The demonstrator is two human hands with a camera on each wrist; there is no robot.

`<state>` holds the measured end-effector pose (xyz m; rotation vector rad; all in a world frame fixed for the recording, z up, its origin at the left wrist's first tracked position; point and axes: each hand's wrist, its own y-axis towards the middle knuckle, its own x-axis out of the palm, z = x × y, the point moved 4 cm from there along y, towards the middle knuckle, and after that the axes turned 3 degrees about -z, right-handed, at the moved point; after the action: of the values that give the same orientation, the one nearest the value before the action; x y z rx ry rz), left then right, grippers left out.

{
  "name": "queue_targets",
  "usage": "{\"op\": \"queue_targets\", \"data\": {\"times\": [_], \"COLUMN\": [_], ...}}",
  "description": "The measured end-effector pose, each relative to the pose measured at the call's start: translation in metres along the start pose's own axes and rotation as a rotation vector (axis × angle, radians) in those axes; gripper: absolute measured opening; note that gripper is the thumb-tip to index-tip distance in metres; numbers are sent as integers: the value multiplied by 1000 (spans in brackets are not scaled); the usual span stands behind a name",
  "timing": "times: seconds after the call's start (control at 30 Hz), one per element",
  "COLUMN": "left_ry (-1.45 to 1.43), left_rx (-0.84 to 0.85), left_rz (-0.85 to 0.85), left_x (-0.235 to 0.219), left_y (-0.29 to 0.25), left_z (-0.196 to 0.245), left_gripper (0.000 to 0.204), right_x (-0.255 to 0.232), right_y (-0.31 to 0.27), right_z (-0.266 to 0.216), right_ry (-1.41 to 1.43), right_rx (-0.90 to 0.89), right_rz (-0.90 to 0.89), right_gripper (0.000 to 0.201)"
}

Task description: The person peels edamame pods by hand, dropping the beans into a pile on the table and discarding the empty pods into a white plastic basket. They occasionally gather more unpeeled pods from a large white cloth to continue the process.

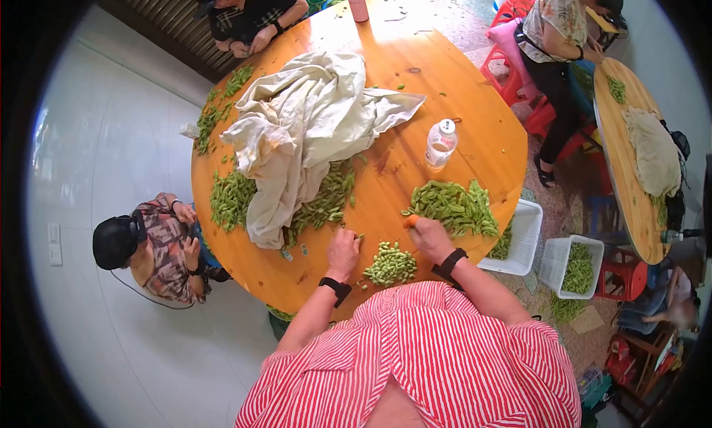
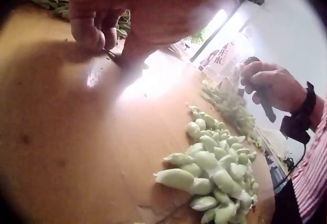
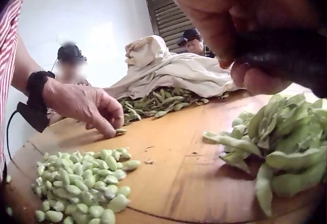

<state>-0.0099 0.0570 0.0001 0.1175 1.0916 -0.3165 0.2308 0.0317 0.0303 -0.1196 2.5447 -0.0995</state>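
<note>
Head view: hands (image 1: 386, 246) beside shelled beans (image 1: 391, 264)

Communal workroom, round wooden tables (image 1: 475, 142), heaped bean pods (image 1: 454, 207) (plastic baskets (image 1: 523, 239) beside)

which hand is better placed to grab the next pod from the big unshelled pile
Probably the right hand: it sits beside the pod pile, though it already grips a dark tool. The left hand is farther off, across the shelled beans.
</note>
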Motion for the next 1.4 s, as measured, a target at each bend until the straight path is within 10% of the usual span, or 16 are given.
{"op": "queue_targets", "data": {"times": [0.13, 0.2, 0.3, 0.93, 1.0, 1.13, 1.4], "left_ry": [-385, -1066, -1227, -1061, -610, -543, -1334], "left_rx": [-75, -500, -486, -424, -103, -49, -491], "left_rz": [-59, -329, -362, -296, -94, -34, -620], "left_x": [8, 16, 13, 19, 7, 9, 26], "left_y": [-1, -6, -10, -18, -17, -18, -17], "left_z": [13, 24, 46, 58, 65, 66, 46], "left_gripper": [12, 15, 17, 12, 11, 12, 10], "right_x": [18, 25, 25, 38, 36, 38, 36], "right_y": [-7, -6, -5, -6, -7, -8, -10], "right_z": [-17, -24, -28, -13, -17, -17, -12], "right_ry": [82, 139, 160, 45, -21, -66, 101], "right_rx": [45, 69, 95, -30, -15, -47, -108], "right_rz": [-146, -189, -213, -141, -171, -188, -208], "right_gripper": [20, 23, 26, 17, 15, 11, 10]}}
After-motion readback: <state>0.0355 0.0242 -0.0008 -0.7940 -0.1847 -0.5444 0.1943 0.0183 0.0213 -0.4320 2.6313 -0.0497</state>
